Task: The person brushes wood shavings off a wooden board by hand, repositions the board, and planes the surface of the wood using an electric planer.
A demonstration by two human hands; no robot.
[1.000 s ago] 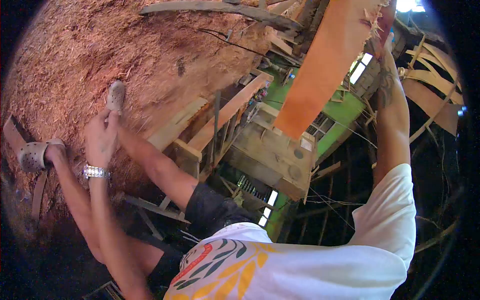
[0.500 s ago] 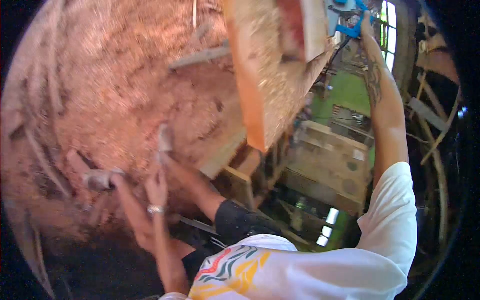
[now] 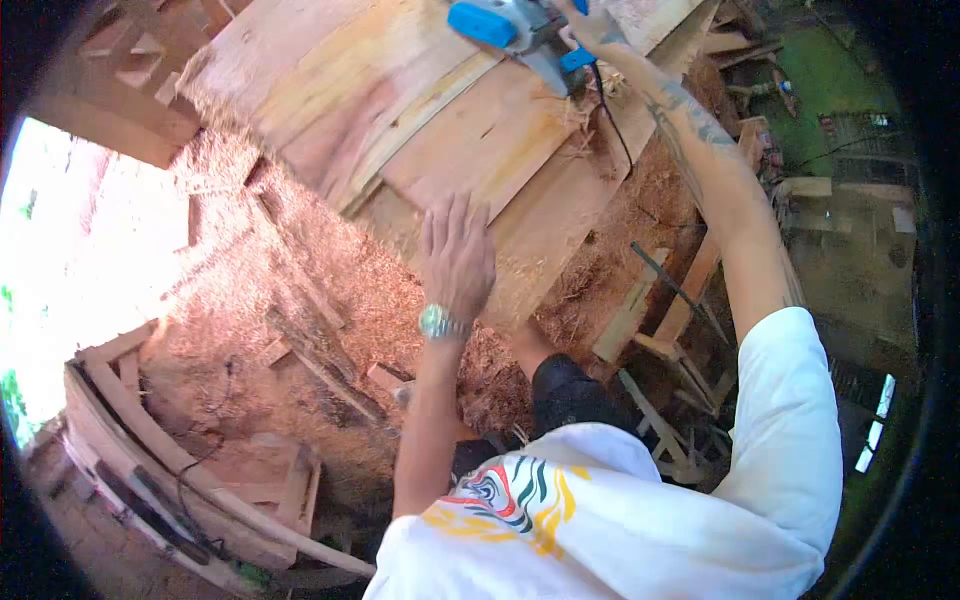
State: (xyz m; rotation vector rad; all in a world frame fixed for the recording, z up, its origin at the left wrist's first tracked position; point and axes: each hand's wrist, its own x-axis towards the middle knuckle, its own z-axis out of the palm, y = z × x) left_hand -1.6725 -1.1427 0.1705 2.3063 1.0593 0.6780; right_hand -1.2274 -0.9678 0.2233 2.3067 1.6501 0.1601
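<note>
Stretching right hand (image 3: 600,32) forward, left hand (image 3: 460,258) palm-down

A single head-worn camera gives this view, looking forward and steeply down over the wearer's own body. Its very wide lens draws a round picture with dark corners. The white shirt (image 3: 640,515) comes nearest, filling the near side. The left hand (image 3: 460,255) sits around the middle, farther from the lens, while the right hand (image 3: 598,35) and the power tool (image 3: 535,35) reach the far edge, where the frame crops the tool. The boards (image 3: 475,150) are seen from above, with a glaring opening (image 3: 95,230) far left and green floor (image 3: 825,75) far right.
</note>
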